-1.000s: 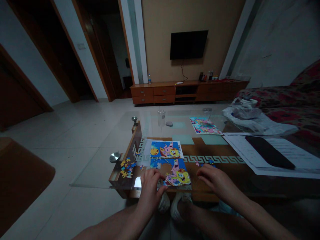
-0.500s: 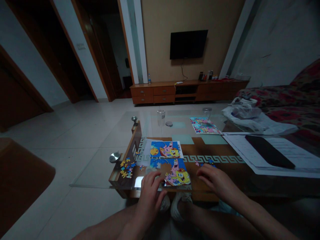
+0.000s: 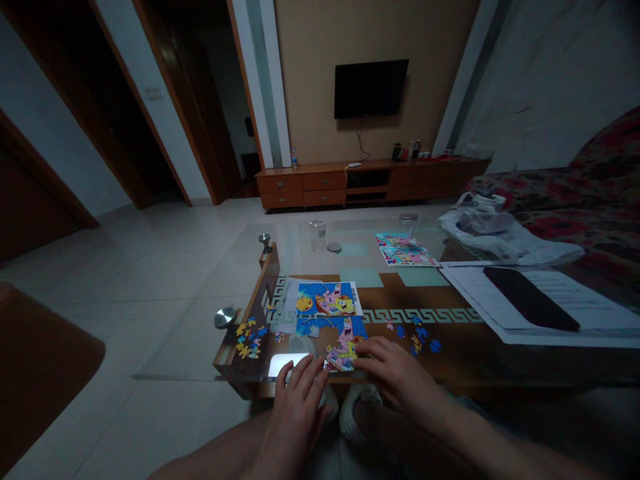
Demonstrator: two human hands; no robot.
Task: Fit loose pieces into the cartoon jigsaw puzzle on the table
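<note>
Left hand [image 3: 299, 403] and right hand [image 3: 395, 373] open, nothing grasped, over a SpongeBob jigsaw [image 3: 340, 343].

Left fingers [image 3: 295, 373] spread just short of the jigsaw's near edge; right fingertips [image 3: 363, 350] resting at its near right corner. Jigsaw on a glass table [image 3: 200, 353], just below a matching picture [image 3: 325, 298]. Loose pieces [image 3: 420, 337] scattered to the right, more pieces [image 3: 250, 338] by the wooden rim [image 3: 249, 313] at left; a printed sheet [image 3: 405, 250] beyond; phone [image 3: 530, 300] on papers [image 3: 480, 293] far right.
</note>
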